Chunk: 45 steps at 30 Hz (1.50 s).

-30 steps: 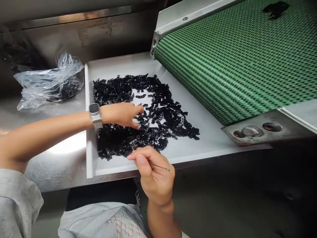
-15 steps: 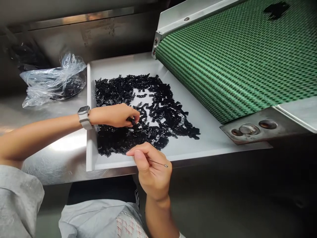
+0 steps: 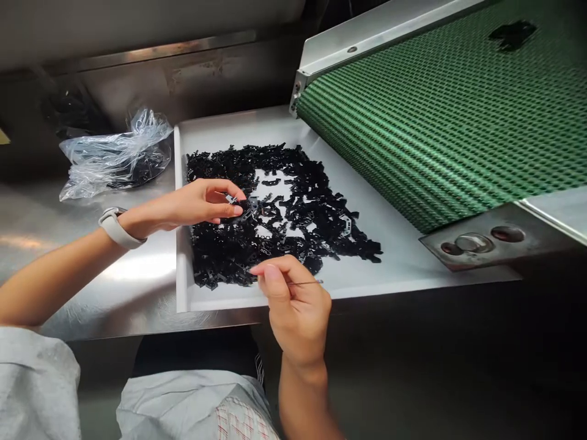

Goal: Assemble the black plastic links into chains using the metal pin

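Observation:
Between the thumb and fingers of my left hand [image 3: 202, 205] is a small black plastic part [image 3: 249, 209], lifted over the pile. Under and around it, many black plastic parts [image 3: 293, 183] lie spread in a white tray [image 3: 358, 281]. My right hand [image 3: 298, 302] is near the tray's front edge, closed in a pinch on a thin metal rod [image 3: 306, 282] with a small rounded end. The rod's other end is hidden by my fingers.
A green mesh conveyor belt [image 3: 435, 116] slopes over the tray's right side, with a dark patch [image 3: 512, 35] on it. A clear plastic bag [image 3: 119, 156] with dark contents lies on the metal table [image 3: 137, 305] to the left. A metal wall [image 3: 197, 73] stands behind.
My left hand reached down into the pile with open fingers, closed, and rose back to the left with a black part. My right hand kept its pinch on the rod. The view shifted slightly.

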### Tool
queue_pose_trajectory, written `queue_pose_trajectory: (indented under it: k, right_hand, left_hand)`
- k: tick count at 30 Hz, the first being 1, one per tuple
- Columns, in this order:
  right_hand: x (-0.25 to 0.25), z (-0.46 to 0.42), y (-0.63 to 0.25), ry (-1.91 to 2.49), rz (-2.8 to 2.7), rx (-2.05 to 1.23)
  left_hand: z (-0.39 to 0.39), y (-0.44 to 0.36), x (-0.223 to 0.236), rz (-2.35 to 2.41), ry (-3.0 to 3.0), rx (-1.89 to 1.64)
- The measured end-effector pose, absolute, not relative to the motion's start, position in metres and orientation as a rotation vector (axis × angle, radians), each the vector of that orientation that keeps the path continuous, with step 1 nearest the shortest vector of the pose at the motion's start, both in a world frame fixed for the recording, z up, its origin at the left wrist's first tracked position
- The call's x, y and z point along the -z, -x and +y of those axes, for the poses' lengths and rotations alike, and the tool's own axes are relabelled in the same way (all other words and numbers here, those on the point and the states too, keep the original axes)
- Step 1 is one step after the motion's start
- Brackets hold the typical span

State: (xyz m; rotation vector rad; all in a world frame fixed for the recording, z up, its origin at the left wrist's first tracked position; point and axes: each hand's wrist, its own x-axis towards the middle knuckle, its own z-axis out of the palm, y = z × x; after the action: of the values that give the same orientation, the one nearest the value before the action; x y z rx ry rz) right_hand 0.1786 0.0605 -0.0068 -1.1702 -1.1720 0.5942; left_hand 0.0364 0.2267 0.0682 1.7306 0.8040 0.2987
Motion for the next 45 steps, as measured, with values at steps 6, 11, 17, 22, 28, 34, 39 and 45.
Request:
queue_pose_trajectory:
  k: [6,11,17,22,28,34,39,45]
  right_hand:
    - [0.003,0.071,-0.176,1.239,-1.116,-0.705]
    - [0.001,0.086,-0.177,1.261,-1.086,-0.841]
    - [0.001,0.089,-0.180,1.212,-1.063,-0.965]
    - [0.003,0.088,-0.184,1.113,-1.065,-1.078]
    - [0.003,0.084,-0.186,1.052,-1.067,-1.113]
    - [0.001,0.078,-0.184,1.083,-1.052,-1.060]
    - [-0.006,0.071,-0.181,1.102,-1.072,-1.017]
    - [-0.005,0.070,-0.180,1.130,-1.061,-0.977]
  left_hand:
    - [0.214,-0.025,-0.063,0.790,-1.814,-0.326]
    - [0.201,-0.021,-0.066,0.653,-1.908,-0.244]
    - [0.188,-0.019,-0.066,0.682,-1.999,-0.293]
    - [0.182,-0.018,-0.065,0.721,-1.602,-0.253]
    - [0.184,-0.018,-0.068,0.744,-1.351,-0.213]
    - [0.198,-0.020,-0.066,0.821,-1.503,-0.261]
    - [0.201,-0.018,-0.070,0.919,-1.627,-0.253]
    - [0.185,-0.009,-0.077,0.935,-1.605,-0.254]
